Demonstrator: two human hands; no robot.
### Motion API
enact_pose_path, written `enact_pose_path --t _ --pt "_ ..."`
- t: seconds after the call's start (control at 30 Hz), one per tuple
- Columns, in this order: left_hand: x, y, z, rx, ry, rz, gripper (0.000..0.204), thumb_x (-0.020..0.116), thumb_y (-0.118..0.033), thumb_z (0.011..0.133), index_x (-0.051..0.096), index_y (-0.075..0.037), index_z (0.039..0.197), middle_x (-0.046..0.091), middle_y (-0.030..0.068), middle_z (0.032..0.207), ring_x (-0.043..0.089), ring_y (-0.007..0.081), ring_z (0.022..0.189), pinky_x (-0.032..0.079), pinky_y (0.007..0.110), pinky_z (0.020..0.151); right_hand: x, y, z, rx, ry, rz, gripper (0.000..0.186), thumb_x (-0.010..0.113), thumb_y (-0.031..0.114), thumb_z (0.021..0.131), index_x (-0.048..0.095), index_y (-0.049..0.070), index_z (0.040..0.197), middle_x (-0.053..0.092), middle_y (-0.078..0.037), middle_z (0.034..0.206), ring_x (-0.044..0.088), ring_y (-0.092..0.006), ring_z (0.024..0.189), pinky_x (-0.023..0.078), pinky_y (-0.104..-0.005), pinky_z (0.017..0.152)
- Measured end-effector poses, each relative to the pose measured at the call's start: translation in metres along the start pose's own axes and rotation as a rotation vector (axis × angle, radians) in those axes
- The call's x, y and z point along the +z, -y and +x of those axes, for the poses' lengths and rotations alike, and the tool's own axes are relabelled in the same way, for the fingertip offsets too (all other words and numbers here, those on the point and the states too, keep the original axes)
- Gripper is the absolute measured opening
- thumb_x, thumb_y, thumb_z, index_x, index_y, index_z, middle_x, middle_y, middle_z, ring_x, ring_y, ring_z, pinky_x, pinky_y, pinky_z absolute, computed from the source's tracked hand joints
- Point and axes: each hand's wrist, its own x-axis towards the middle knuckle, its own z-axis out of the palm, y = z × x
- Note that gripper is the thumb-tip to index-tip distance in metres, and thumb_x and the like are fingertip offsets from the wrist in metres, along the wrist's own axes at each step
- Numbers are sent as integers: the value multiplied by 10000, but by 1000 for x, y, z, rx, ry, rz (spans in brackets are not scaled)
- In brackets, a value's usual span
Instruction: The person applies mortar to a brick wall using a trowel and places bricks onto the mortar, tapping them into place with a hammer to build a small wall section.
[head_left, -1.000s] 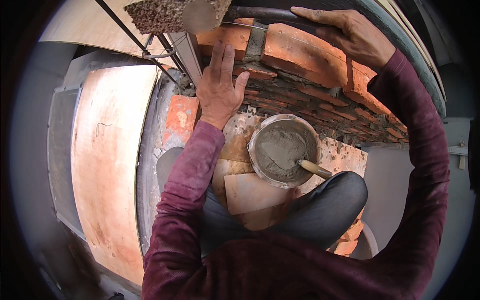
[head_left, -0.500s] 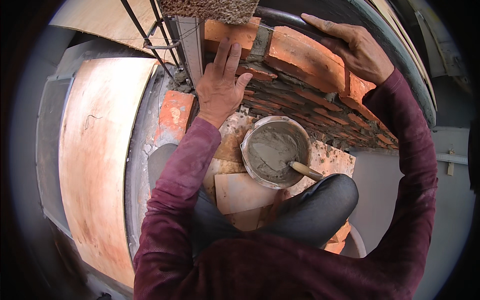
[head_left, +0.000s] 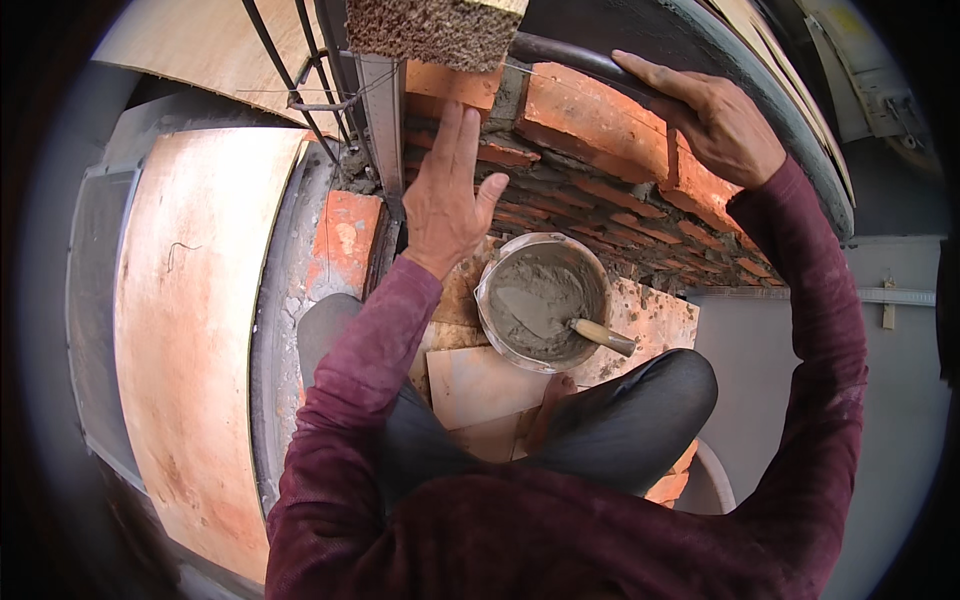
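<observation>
My left hand (head_left: 448, 200) is open, fingers straight and pointing away from me, fingertips at the lower face of an orange brick (head_left: 450, 85) beside a grey upright metal channel (head_left: 383, 120). Whether the fingertips press on it is unclear. To the right, my right hand (head_left: 728, 130) lies over a dark rounded bar (head_left: 575, 58) behind the wall top, with its fingers stretched out and its thumb hidden. Between the hands runs the top course of the brick wall (head_left: 595, 120), with grey mortar in its joints. A thin string crosses near the bricks.
A bucket (head_left: 490, 335) of grey mortar stands between my knees and the wall, with a wooden-handled trowel (head_left: 605, 338) in it. A rough brown block (head_left: 430, 35) overhangs at the top. Steel rods (head_left: 310, 75) rise at left, beside a plywood sheet (head_left: 190, 330).
The view has shifted slightly, bringing more of the rough block into sight. My left fingertips have slid down the brick toward its lower edge. My right hand stays on the bar.
</observation>
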Motion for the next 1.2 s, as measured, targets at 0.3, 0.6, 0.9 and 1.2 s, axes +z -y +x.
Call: enact_pose_path --t 0.3,0.6,0.9,1.2 --pt "-4 -63 -59 131 1012 -596 395 657 -341 882 657 -11 1100 636 154 1139 599 326 1087 461 410 950 -43 73 -219 744 -181 83 448 562 132 949 507 54 1387 654 -167 1179 647 -227 1001 471 -318 915" --pt "-7 -21 -55 154 1776 -509 349 720 -429 795 762 -123 957 713 151 942 667 332 916 515 422 793 176 231 -456 1489 -568 418 412 528 301 1004 581 -60 1193 656 -130 968 588 -207 843 488 -313 787" --pt "2 -10 -73 -118 1841 -273 491 660 -502 868 730 -45 1031 719 155 962 677 266 912 505 375 826 331 309 -465 1987 -144 923 331 513 250 992 585 -48 1118 645 -153 944 601 -245 834 488 -332 770" --pt "-1 -32 -100 -554 1244 86 549 565 -548 901 687 -20 992 691 208 960 657 374 951 496 448 842 327 270 -507 2103 -190 779 259 498 199 981 589 -36 1042 635 -176 921 613 -284 825 488 -350 752"
